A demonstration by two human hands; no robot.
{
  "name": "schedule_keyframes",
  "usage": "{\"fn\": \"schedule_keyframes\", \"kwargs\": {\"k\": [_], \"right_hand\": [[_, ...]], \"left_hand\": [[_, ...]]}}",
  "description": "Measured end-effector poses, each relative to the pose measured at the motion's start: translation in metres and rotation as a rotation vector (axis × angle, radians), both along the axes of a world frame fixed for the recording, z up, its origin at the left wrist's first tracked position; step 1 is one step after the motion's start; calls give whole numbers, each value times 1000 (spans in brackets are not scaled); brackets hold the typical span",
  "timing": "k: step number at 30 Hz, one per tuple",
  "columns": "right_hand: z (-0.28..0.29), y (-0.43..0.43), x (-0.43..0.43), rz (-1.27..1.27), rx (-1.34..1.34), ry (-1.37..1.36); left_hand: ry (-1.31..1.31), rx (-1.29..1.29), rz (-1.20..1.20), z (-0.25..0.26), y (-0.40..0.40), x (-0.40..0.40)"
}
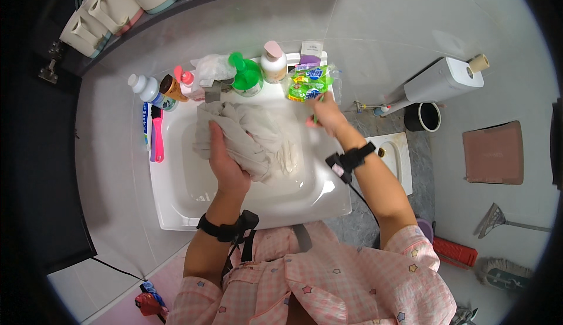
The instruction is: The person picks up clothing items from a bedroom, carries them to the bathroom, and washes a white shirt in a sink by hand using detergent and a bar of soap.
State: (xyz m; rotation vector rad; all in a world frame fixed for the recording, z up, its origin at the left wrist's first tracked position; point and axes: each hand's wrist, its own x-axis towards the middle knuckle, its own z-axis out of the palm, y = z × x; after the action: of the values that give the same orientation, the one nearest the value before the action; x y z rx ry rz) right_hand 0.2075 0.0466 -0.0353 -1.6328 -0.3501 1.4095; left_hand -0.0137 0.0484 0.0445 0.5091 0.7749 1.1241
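Observation:
A wet, light grey cloth is bunched over a white sink basin that has cloudy water in it. My left hand grips the near left side of this cloth, thumb on top. At the back right of the basin, my right hand holds a small green item, partly hidden by the fingers and too blurred to name. Just beyond that hand lies a green and yellow plastic packet on the sink's back ledge.
Along the back ledge stand a green pump bottle, a white pump bottle and a pink pump bottle. A pink brush lies on the left rim. Mugs line a shelf above; a squat toilet is at the right.

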Motion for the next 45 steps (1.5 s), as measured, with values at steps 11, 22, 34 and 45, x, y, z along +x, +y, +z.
{"fn": "schedule_keyframes", "kwargs": {"k": [11,22,34,45], "right_hand": [[-5,28,33,-198,19,-344],[28,-154,-41,-4,199,802],[-9,-226,-15,-573,148,32],[49,-74,-15,458,113,-375]], "left_hand": [[29,-21,-58,-4,-3,-10],[-209,-99,-581,2,-46,72],[602,533,-893,-80,-34,54],[620,788,-778,-56,-37,24]]}}
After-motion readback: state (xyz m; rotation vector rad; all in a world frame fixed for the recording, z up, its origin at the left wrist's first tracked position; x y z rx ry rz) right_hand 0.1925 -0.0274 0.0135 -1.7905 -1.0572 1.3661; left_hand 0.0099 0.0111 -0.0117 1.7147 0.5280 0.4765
